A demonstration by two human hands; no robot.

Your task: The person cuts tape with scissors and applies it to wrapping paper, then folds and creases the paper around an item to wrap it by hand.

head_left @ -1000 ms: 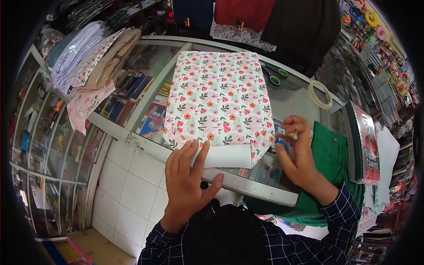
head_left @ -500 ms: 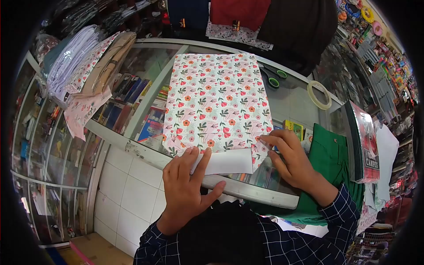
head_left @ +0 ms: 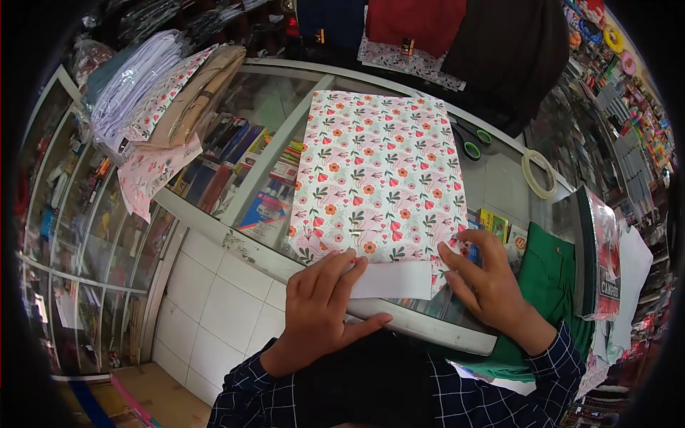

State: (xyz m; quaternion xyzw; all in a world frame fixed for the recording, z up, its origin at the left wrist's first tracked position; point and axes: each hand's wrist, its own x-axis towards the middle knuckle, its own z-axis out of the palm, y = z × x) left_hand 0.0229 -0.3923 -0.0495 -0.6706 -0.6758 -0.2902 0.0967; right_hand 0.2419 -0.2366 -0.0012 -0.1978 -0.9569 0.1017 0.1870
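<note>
Floral-patterned paper (head_left: 378, 171) lies on the glass counter, its near edge folded up to show a plain white strip (head_left: 394, 280). My left hand (head_left: 321, 307) rests palm down on the left end of that strip, fingers stretched out and thumb apart. At the paper's lower right corner, my right hand (head_left: 492, 289) has its fingertips on the floral edge, index finger and thumb bent toward each other around it. Scissors with green-lined handles (head_left: 472, 148) lie just right of the paper's upper part, and a roll of clear tape (head_left: 539, 174) sits farther right.
Green folded cloth (head_left: 546, 285) and a wrapped pack marked CAMPUS (head_left: 599, 257) are at the right. Bagged clothes (head_left: 143, 93) are piled at the left. The counter's metal edge (head_left: 428, 327) runs near me, and a cardboard box (head_left: 160, 392) is on the floor.
My right hand has come down and left from beside the paper onto its lower right corner. My left hand stays on the white strip. The whole view has shifted slightly.
</note>
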